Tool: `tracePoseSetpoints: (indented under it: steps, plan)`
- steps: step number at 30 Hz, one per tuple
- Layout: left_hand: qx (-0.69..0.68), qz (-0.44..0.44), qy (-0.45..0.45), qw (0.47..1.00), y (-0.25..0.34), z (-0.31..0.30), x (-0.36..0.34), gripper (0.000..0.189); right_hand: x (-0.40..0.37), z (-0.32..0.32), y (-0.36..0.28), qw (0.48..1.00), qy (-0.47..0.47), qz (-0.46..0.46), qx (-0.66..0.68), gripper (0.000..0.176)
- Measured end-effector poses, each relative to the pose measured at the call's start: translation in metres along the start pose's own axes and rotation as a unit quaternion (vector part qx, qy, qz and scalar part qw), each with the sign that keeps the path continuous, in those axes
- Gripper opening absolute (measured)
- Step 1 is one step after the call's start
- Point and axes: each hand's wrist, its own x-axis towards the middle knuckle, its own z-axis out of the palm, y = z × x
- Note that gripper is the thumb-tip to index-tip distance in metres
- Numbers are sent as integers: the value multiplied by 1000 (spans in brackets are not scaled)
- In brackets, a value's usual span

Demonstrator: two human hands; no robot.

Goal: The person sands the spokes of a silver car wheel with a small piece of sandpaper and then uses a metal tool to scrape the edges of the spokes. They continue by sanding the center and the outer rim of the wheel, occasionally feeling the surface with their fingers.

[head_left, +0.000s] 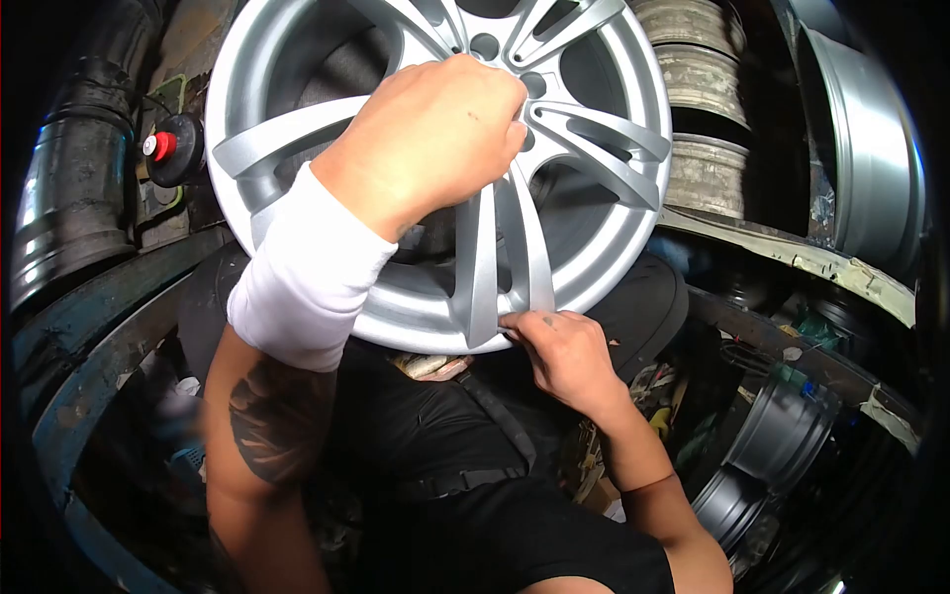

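close handwork on a silver wheel [481,252] looks to be the step under way, the next move seeming to call for a steady hold. the wheel lies over dark-clad legs [643,305], spoked face toward the camera, axle line pointing likewise; being round, it shows no long axis across. hands are apart: the left hand [435,124] curls over the middle, the right hand [569,356] touches a spoke's [527,247] outer end; whether either grips anything cannot be told. beyond, rims [701,87] stand stacked.
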Motion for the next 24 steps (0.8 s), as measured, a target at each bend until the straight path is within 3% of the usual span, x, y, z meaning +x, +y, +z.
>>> tracePoseSetpoints:
  steps: [9, 16, 19, 24]
  plan:
    - [12, 2, -13, 1000, 0, 2, 0, 21, -2, -3, 6, 1000, 0, -10, 3, 26]
    - [7, 3, -11, 1000, 0, 3, -2, 23, -3, -2, 6, 996, 67, 22, 49, 26]
    - [14, -13, -39, 999, 5, 0, 0, 23, -3, 5, -6, 1000, 15, 27, -4, 21]
    - [1, -8, -43, 999, 3, 3, -2, 24, -5, -3, 5, 992, 103, 41, 62, 15]
